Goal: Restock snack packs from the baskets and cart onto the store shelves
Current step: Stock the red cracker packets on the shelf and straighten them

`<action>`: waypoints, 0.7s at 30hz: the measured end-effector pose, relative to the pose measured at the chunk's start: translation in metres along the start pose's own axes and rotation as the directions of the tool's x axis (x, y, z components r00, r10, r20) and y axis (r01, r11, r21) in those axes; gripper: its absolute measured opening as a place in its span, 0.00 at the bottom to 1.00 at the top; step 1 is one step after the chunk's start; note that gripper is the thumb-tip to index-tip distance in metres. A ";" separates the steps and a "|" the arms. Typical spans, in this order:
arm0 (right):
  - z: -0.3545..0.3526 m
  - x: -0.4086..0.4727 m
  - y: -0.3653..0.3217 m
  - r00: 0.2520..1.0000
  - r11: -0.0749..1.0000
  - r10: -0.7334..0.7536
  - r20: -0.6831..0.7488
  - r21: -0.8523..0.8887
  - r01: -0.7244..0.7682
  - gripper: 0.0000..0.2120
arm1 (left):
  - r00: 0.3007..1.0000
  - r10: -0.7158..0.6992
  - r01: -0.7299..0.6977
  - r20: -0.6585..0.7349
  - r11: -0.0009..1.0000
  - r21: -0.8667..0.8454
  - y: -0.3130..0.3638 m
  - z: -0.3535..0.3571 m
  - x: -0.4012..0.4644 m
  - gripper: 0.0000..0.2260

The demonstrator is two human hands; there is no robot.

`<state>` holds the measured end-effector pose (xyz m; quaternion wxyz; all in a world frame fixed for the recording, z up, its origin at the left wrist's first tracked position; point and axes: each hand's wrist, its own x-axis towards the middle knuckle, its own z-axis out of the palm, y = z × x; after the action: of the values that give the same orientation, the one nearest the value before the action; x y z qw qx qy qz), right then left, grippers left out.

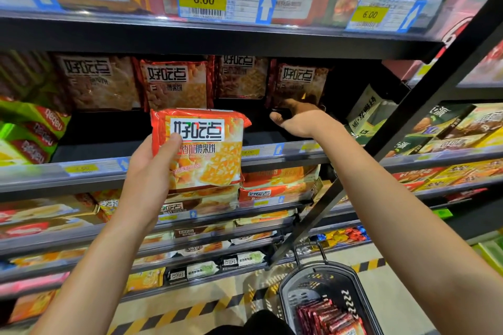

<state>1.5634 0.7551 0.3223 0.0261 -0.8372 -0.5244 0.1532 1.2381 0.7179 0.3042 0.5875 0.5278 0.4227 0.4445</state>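
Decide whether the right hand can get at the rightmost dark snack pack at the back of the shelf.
Probably yes: the right hand is already inside the shelf bay, its fingers at the base of the rightmost dark pack, with nothing between them.

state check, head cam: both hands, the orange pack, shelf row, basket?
left hand: grips the orange snack pack, thumb on its front
orange snack pack: upright, held in front of the shelf edge, not yet shelved
right hand: reaches into the shelf at the rightmost dark pack; grip hidden
dark packs: standing upright at the back
basket: on the floor, red packs inside
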 end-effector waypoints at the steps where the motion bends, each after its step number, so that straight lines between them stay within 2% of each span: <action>1: 0.001 0.002 0.002 1.000 1.000 0.000 -0.003 0.001 0.000 0.33 | 1.000 0.002 -0.002 -0.005 1.000 -0.003 0.000 0.000 0.000 0.13; 7: 0.004 0.011 0.021 0.999 0.999 0.042 0.006 0.019 -0.042 0.40 | 1.000 0.020 -0.019 -0.006 1.000 0.009 0.004 0.002 0.001 0.12; 13: -0.002 -0.004 0.020 1.000 0.999 0.002 -0.001 0.042 -0.002 0.35 | 1.000 0.023 -0.024 0.018 0.999 0.038 0.013 0.010 0.002 0.10; 15: -0.003 -0.019 0.020 0.998 0.999 -0.029 -0.051 0.037 0.031 0.34 | 0.999 0.025 -0.027 0.038 0.998 0.048 0.016 0.012 0.003 0.10; 18: 0.009 -0.049 0.026 0.961 0.992 -0.118 -0.249 0.019 0.127 0.30 | 0.996 0.058 -0.062 0.064 0.996 0.065 0.023 0.016 0.004 0.11; 21: 0.031 -0.079 0.036 0.922 0.981 -0.170 -0.347 0.024 0.190 0.29 | 0.987 0.159 -0.162 0.030 0.982 0.095 0.031 0.021 0.007 0.09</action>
<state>1.5541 0.6658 0.3032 0.1552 -0.7981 -0.5819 0.0167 1.2578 0.7209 0.3367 0.5279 0.5932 0.3934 0.4633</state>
